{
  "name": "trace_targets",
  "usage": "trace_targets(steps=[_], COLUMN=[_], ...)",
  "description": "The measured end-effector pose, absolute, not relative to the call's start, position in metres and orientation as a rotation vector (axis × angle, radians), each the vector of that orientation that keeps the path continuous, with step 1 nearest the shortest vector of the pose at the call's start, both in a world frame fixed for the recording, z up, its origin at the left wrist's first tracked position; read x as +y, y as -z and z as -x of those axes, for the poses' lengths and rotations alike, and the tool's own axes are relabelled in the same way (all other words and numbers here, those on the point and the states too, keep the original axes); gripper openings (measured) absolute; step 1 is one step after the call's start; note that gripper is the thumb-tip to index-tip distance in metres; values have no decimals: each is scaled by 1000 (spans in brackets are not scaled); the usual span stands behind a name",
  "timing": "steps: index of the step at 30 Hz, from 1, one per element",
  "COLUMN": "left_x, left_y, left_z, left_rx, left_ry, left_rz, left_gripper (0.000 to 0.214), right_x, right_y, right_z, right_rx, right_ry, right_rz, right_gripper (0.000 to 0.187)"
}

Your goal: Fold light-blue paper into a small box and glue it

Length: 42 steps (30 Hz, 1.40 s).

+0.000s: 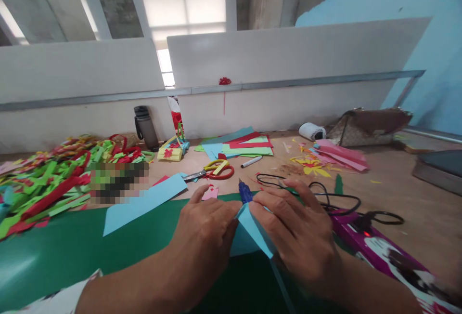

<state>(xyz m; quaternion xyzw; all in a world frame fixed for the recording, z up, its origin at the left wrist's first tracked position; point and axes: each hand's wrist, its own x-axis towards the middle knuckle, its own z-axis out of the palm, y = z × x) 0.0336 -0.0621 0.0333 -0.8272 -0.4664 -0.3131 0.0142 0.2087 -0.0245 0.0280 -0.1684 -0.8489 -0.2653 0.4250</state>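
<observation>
A folded piece of light blue paper [255, 229] is between my two hands, low over the green mat [144, 227]. My left hand [207, 229] pinches its upper left corner, the fingers curled and partly hiding it. On the other side, my right hand [298, 227] is closed on the paper's right edge, with some fingers raised. Just beyond the fingertips lies a blue glue gun [245, 192], nozzle pointing away; its rear part is hidden. To the left, a light blue paper strip [146, 204] lies across the mat's edge, touching scissors [211, 172] with red and yellow handles.
Colourful paper strips [61, 179] heap up at the left, near a dark bottle [146, 128]. A small yellow paper bag [169, 154], paper sheets [249, 144] and a marker [251, 162] lie behind. At right are a black cable [342, 211], purple power strip [382, 249] and handbag [370, 128].
</observation>
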Motion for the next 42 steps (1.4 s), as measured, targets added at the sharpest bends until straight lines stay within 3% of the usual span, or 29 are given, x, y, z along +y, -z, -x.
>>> trace_targets(steps=[11,17,36,42], left_x=[-58,-60,-66,-66], left_y=[-22,-20,-30,-31], left_z=[-33,-33,-34,-37], left_rx=[-1362,-1411,-1423,-1446], left_ry=[903,968,1008,993], left_rz=[2626,2635,2826,2874], left_gripper=[32,19,28,44], right_x=[-24,-24,-24,-26], right_y=[-26,-26,-24,-27], right_z=[-207,-208,-209,-209], right_rx=[-2142,-2107,-2126,-2085], right_ry=[662,672,713,702], right_rz=[421,377,348,236], right_gripper=[26,22,24,21])
